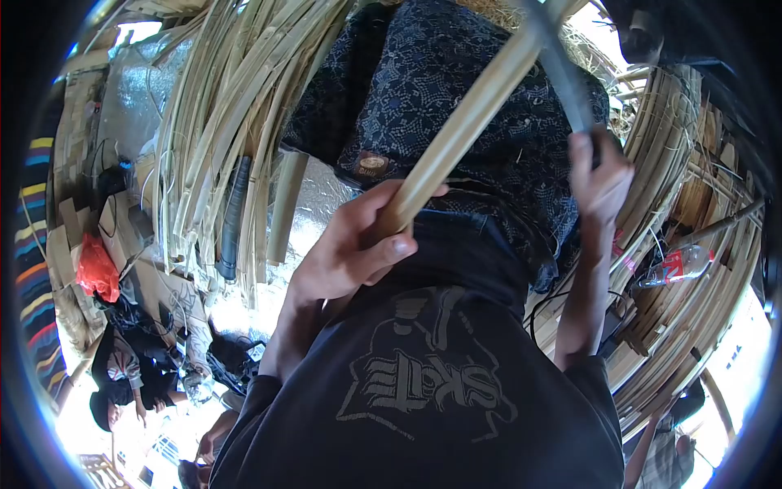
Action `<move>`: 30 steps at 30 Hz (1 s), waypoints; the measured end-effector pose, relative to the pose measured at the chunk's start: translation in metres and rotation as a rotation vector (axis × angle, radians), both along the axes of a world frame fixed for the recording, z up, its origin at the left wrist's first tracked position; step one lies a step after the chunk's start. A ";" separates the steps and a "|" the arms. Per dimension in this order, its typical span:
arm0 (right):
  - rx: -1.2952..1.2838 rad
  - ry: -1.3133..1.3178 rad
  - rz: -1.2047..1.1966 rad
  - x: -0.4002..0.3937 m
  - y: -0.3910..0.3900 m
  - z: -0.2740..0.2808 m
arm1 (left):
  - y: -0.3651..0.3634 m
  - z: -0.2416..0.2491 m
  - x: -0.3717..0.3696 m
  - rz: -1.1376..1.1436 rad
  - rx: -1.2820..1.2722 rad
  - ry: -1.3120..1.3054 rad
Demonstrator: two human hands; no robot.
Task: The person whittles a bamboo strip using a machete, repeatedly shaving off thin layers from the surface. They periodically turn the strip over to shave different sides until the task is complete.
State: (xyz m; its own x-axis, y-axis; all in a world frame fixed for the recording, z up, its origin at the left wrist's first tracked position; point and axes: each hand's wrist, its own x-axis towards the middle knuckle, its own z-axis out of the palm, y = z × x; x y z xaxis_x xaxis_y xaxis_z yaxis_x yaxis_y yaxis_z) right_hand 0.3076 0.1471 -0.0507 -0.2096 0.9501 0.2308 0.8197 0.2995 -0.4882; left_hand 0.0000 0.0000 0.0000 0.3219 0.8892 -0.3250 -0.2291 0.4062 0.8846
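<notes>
My left hand (354, 244) is closed round the lower end of a bamboo strip (464, 126), which slants up and to the right over my lap. In my right hand (601, 175) is a knife (570, 85), its blade pointing up and leftward, blurred toward the top. Blade and strip overlap near the top edge of the view. Dark blue patterned cloth (440, 77) covers my legs beneath both hands.
Split bamboo strips (228, 106) lie in a bundle at left, beside a dark cylindrical object (235, 220). More strips (676, 326) are stacked at right with a plastic bottle (676, 267) on them. A red plastic bag (98, 267) sits far left. People (130, 367) are at the lower left.
</notes>
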 end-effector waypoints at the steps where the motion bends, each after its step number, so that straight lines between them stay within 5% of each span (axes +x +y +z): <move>1: -0.005 0.006 -0.145 0.012 0.006 -0.003 | -0.005 -0.001 -0.005 0.019 -0.019 0.004; 5: -0.014 0.007 -0.283 0.038 0.008 -0.011 | 0.005 -0.009 -0.012 -0.006 0.002 -0.039; 9: -0.140 0.235 0.189 -0.017 -0.034 0.008 | 0.029 -0.007 0.004 -0.002 -0.126 -0.034; 14: 0.053 0.114 0.512 -0.074 -0.058 0.000 | 0.023 -0.007 0.019 0.014 -0.232 0.127; 23: 0.340 -0.136 0.468 -0.025 -0.009 -0.016 | 0.020 0.014 0.025 -0.041 -0.163 0.264; 25: 0.509 -0.001 0.438 -0.012 0.002 -0.038 | 0.012 0.018 0.015 -0.078 -0.213 0.198; 30: 0.198 -0.088 -0.068 0.050 0.033 -0.045 | -0.007 0.029 -0.015 -0.029 -0.379 0.141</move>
